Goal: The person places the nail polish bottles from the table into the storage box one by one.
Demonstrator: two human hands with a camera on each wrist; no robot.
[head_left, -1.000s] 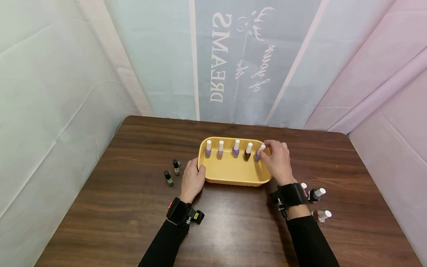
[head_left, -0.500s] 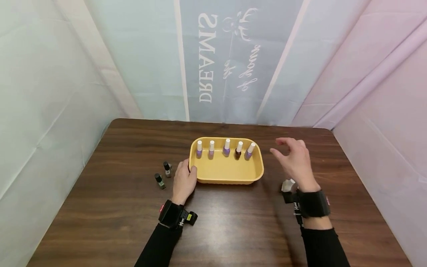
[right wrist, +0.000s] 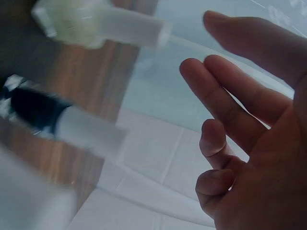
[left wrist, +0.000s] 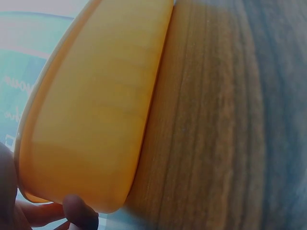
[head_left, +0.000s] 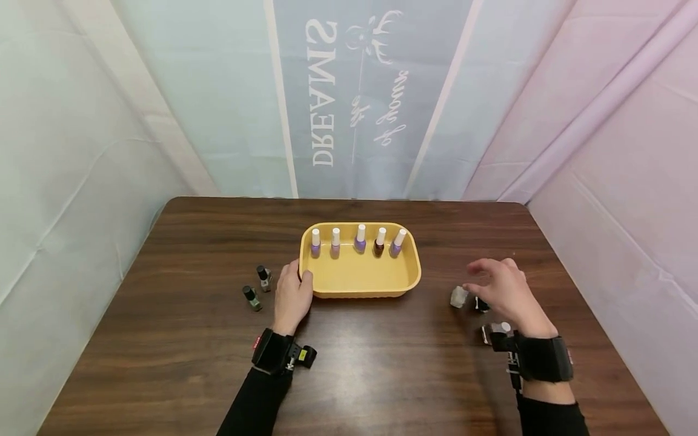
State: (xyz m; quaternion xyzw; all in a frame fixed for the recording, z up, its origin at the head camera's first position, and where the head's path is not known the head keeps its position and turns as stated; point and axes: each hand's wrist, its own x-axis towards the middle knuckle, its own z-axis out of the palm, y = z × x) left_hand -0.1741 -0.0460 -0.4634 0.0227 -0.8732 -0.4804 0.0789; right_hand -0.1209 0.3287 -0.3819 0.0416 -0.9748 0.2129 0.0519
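On the dark wooden table (head_left: 163,375), left hand (head_left: 292,301) grips yellow tray (head_left: 360,281), right hand (head_left: 507,295) spread by bottles

Near the middle of the table's far edge sits the tray, its left end in the left hand: the thumb lies at the rim by the near-left corner, and the fingers bend against the outside of the wall. Toward the table's right edge hangs the right hand, holding nothing. Its thumb stands well apart from the index and middle fingers, which are nearly straight and close together; the other two curl loosely. Close by are a pale nail polish bottle (head_left: 458,297) with a white cap, a dark blue nail polish bottle (right wrist: 38,108), also white-capped, and a third bottle (head_left: 493,332) partly hidden by the wrist camera. Along the tray's far wall stand five white-capped nail polish bottles: three purple (head_left: 315,249), one mauve (head_left: 335,249) and one dark brown (head_left: 378,248), the rightmost purple one leaning. Between the tray and the table's left edge are two black-capped bottles, one green (head_left: 253,300), one greyish (head_left: 265,280).
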